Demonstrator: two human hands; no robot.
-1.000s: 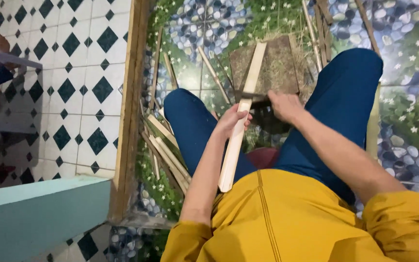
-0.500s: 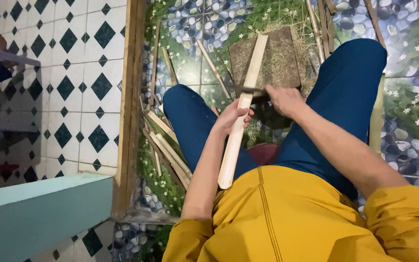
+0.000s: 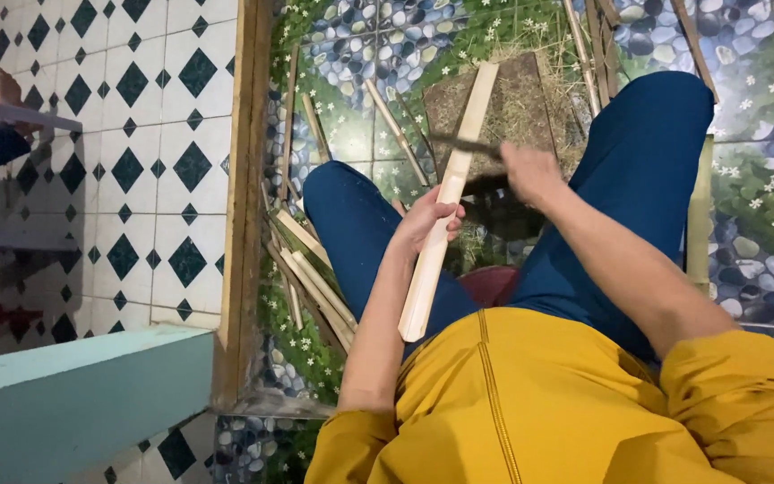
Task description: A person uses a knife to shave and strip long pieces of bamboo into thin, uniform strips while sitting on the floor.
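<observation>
My left hand (image 3: 427,220) grips a long pale bamboo slat (image 3: 448,203) about its middle, holding it slanted between my knees, its far end resting on a worn block (image 3: 511,108) strewn with shavings. My right hand (image 3: 530,173) is closed on the handle of a dark knife (image 3: 463,144), whose blurred blade meets the slat's right edge above my left hand. I sit in blue trousers and a yellow top.
Several split bamboo strips (image 3: 311,273) lie on the pebble-pattern floor by my left leg, more strips (image 3: 593,45) at the top. A wooden door frame (image 3: 242,206) borders diamond-pattern tiles on the left. A teal ledge (image 3: 73,403) is at the lower left. Another person's foot (image 3: 4,88) shows far left.
The knife in my right hand has travelled up along the slat's edge, away from my left hand. The slat and my left hand stay nearly in place.
</observation>
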